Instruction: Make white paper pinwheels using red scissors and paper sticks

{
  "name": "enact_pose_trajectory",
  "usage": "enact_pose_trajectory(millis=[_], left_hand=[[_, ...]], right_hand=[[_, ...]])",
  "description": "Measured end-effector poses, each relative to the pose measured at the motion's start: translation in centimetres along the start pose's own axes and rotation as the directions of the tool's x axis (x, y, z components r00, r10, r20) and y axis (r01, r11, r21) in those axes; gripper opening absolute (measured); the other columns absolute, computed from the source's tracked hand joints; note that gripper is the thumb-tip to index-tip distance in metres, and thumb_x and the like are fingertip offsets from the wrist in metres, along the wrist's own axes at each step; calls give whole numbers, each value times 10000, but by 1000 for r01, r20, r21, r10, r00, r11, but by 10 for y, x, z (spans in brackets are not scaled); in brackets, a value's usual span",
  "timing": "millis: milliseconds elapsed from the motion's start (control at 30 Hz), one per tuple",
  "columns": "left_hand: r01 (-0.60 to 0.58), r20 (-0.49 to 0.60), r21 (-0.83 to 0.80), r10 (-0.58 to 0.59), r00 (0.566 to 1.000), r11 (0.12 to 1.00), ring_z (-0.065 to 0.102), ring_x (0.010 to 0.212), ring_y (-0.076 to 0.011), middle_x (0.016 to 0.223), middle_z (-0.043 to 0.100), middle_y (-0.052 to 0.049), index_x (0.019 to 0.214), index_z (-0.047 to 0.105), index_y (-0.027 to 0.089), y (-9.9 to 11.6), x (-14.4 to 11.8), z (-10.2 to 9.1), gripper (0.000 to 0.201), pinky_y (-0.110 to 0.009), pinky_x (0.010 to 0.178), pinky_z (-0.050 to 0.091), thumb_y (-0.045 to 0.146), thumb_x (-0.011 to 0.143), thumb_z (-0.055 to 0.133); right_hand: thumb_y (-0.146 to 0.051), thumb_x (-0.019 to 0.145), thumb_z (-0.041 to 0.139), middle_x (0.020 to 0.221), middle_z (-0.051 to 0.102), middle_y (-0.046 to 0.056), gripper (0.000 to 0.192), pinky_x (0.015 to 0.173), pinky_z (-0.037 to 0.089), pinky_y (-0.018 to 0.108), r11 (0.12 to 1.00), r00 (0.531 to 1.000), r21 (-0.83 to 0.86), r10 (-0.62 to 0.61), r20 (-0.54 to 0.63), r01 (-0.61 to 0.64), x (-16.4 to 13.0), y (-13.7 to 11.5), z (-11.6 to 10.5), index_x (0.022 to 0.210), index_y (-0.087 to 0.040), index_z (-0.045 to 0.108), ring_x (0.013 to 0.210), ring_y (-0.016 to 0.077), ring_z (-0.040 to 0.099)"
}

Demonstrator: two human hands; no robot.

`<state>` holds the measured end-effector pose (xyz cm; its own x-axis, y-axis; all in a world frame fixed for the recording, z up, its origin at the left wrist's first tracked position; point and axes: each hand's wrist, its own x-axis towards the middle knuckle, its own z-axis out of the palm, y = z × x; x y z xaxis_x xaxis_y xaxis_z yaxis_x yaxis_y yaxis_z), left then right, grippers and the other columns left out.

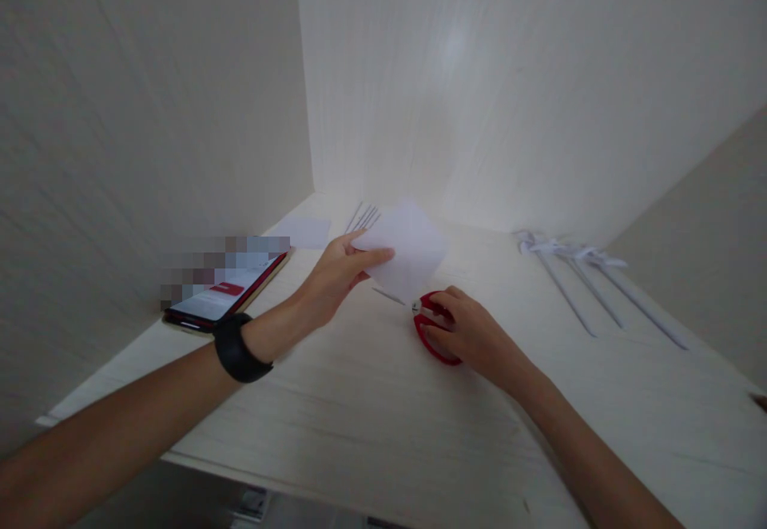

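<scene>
My left hand (pixel 343 273), with a black band (pixel 240 348) on its wrist, pinches a piece of white paper (pixel 413 245) between thumb and fingers. The paper is held up over the middle of the tabletop, one corner pointing upward. Just below and right of it, my right hand (pixel 466 323) is closed on the red handles of a pair of scissors (pixel 432 347). The scissors are low at the table surface, and their blades point left. Close to the blades, a thin pale pointed strip (pixel 388 296) shows, perhaps part of the scissors.
A phone (pixel 224 293) with a lit screen lies at left by the side wall. Behind it is a flat white sheet (pixel 305 232). Several thin sticks (pixel 363 217) lie near the back. On the right are three long stems (pixel 605 297) with white paper pieces at their ends.
</scene>
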<state>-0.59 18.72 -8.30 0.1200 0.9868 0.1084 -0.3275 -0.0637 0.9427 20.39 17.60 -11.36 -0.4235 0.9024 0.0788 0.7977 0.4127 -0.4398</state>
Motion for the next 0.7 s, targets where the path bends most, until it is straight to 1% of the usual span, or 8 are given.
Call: enact_pose_trajectory(millis=[67, 167, 200, 267, 367, 433, 567, 700], left_hand=[[39, 68, 40, -42, 997, 998, 653, 772, -164, 862, 732, -63, 874, 717, 157, -4, 0, -1, 234, -263, 712, 495, 245, 666, 776], [75, 145, 110, -91, 985, 991, 659, 762, -184, 847, 729, -73, 828, 713, 164, -10, 0, -2, 220, -291, 712, 501, 271, 652, 788], [87, 166, 132, -109, 980, 987, 662, 765, -191, 846, 728, -78, 825, 712, 163, -11, -1, -1, 230, -301, 716, 503, 281, 645, 794], [103, 196, 175, -137, 971, 979, 663, 760, -197, 838, 727, -82, 830, 710, 166, -11, -2, 0, 253, -306, 706, 503, 293, 632, 804], [110, 215, 256, -168, 962, 960, 657, 749, -195, 827, 722, -75, 847, 705, 168, -11, -3, 2, 276, -301, 680, 496, 296, 624, 805], [122, 224, 307, -196, 955, 944, 656, 768, -198, 834, 720, -64, 877, 698, 163, -10, -3, 2, 307, -308, 698, 499, 286, 617, 804], [160, 230, 365, -255, 939, 917, 664, 840, -208, 882, 723, -51, 939, 690, 160, -8, -4, 3, 351, -335, 779, 503, 265, 621, 793], [184, 248, 425, -309, 918, 887, 675, 845, -215, 886, 733, -53, 931, 702, 166, -4, -5, 4, 314, -351, 810, 499, 261, 641, 774]], right_hand=[[-188, 799, 618, 1075, 631, 146, 262, 859, 454, 384, 999, 1000, 32, -11, -16, 11, 1, 2, 0, 1055, -136, 641, 968, 250, 596], [-187, 787, 625, 1150, 633, 137, 269, 903, 442, 410, 992, 994, 89, -79, -75, 85, 2, 4, 2, 1056, -189, 633, 1055, 272, 586], [-191, 799, 606, 1138, 643, 131, 232, 893, 446, 412, 990, 991, 99, -96, -93, 105, 2, 5, 2, 1029, -201, 638, 1042, 273, 591], [-195, 822, 560, 1028, 674, 116, 136, 832, 466, 400, 987, 989, 114, -102, -108, 114, 2, 5, 1, 928, -209, 645, 945, 264, 610], [-194, 803, 553, 826, 674, 82, 61, 699, 477, 351, 982, 993, 169, -71, -94, 86, 0, 3, -1, 782, -204, 610, 773, 231, 598], [-172, 770, 565, 797, 667, 74, 37, 651, 472, 327, 978, 994, 194, -60, -87, 76, -2, 3, -2, 761, -197, 590, 733, 217, 584], [-134, 744, 557, 823, 665, 84, 63, 647, 476, 321, 981, 993, 173, -79, -83, 92, -2, 7, 0, 753, -186, 592, 763, 219, 581], [-176, 792, 551, 908, 659, 98, 92, 705, 494, 342, 956, 979, 213, -189, -82, 202, -1, 14, 2, 807, -196, 640, 888, 247, 580]])
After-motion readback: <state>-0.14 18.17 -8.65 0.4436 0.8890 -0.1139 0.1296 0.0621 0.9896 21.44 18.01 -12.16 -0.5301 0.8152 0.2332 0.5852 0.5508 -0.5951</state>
